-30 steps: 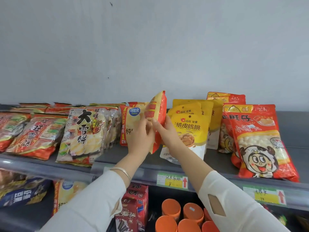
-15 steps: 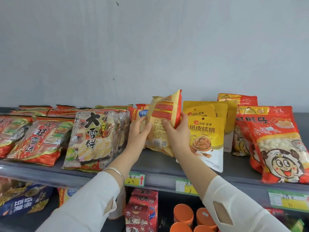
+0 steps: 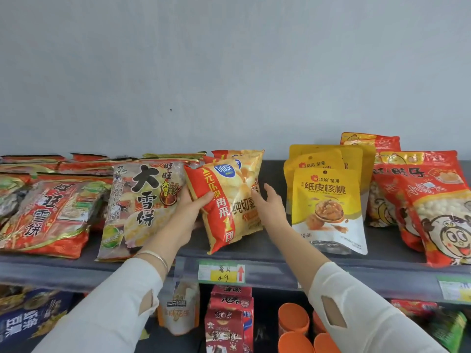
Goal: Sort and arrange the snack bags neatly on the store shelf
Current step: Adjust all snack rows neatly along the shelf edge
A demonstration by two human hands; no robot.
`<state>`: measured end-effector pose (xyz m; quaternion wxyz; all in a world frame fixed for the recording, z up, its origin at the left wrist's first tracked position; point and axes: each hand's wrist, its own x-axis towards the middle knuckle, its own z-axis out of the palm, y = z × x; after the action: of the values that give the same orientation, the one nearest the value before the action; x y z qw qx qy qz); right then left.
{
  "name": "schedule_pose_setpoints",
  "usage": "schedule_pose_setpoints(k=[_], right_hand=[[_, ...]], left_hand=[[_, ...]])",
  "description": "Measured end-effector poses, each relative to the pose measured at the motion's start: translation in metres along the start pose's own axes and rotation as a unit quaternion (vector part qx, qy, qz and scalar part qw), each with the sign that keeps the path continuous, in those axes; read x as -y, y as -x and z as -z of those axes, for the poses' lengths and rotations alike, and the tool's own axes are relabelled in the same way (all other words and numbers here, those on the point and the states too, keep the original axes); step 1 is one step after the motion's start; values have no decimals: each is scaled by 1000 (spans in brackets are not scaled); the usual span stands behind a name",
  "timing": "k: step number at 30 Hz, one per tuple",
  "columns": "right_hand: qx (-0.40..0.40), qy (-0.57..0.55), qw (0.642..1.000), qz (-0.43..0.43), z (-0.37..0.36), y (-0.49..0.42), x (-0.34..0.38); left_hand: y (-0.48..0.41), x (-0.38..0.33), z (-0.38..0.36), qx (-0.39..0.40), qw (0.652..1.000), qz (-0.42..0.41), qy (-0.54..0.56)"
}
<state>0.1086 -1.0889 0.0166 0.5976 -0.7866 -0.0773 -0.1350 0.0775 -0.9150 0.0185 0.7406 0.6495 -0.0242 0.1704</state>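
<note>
Hiding rear chip bags [image 3: 230, 159]: front chip bag [image 3: 235, 200]

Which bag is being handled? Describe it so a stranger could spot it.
On the grey top shelf, look mid-row, between the rice cracker bags and the yellow walnut pouches. The chip bag leans there, left hand gripping its edge. Only it has a red side band on yellow.

chip bag [image 3: 237, 200]: yellow, red stripe, tilted, bottom on shelf [image 3: 280, 250]
walnut bags [image 3: 328, 200]: yellow, upright, right of it
rice-cracker bags [image 3: 142, 205]: leaning, left
</note>
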Motion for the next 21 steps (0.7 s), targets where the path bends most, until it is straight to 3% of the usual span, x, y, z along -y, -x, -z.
schedule_pose_setpoints(k=[3, 7, 9, 11, 15, 21], right_hand=[[96, -92, 990, -47, 2, 4, -13], [138, -45, 989, -37, -3, 2, -22], [160, -50, 985, -41, -3, 2, -24], [179, -70, 981, -31, -2, 2, -25], [130, -64, 989, 26, -2, 4, -23], [131, 5, 991, -12, -7, 4, -26]], left_hand=[[-9, 3, 0, -12, 1000, -6, -2], [-13, 18, 0, -103, 991, -12, -79], [-10, 25, -2, -93, 993, -3, -65], [-6, 27, -5, -33, 999, 11, -14], [3, 19, -12, 58, 996, -45, -46], [-4, 24, -11, -19, 982, -129, -139]])
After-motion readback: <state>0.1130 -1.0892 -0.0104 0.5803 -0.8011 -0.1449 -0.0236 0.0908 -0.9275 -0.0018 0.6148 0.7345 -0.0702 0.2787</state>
